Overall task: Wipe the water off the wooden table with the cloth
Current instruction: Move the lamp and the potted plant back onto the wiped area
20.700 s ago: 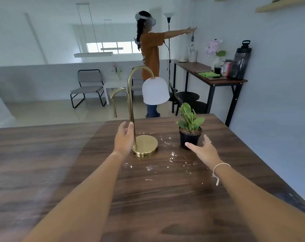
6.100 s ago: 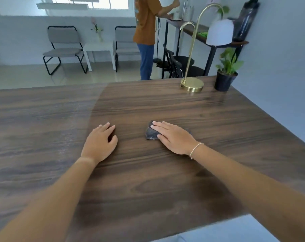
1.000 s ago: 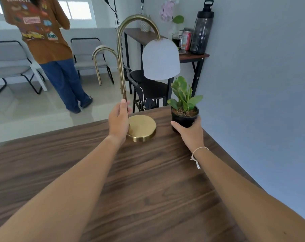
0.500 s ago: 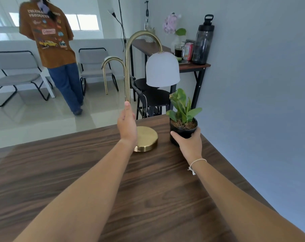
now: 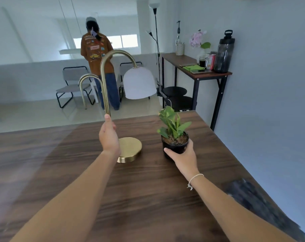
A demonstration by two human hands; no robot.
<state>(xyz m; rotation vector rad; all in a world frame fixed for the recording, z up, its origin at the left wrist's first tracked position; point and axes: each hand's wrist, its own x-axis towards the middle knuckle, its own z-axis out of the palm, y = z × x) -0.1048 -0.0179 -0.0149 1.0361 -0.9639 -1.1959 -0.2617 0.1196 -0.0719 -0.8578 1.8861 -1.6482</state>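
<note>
Left hand (image 5: 109, 137) grips the lamp (image 5: 129, 149) stem; right hand (image 5: 183, 157) — at 3 o'clock — clasps the pot (image 5: 174, 145); both on the table (image 5: 148, 189).

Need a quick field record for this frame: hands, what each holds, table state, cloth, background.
left hand: wrapped around the stem of the brass lamp
right hand: gripping the black pot of the potted plant
lamp vs plant: side by side, apart, lamp on the left
wooden table: no water drops visible
cloth: dark, blurred, near the table's right edge, unheld
background: person standing, back turned; side table with bottle and can
</note>
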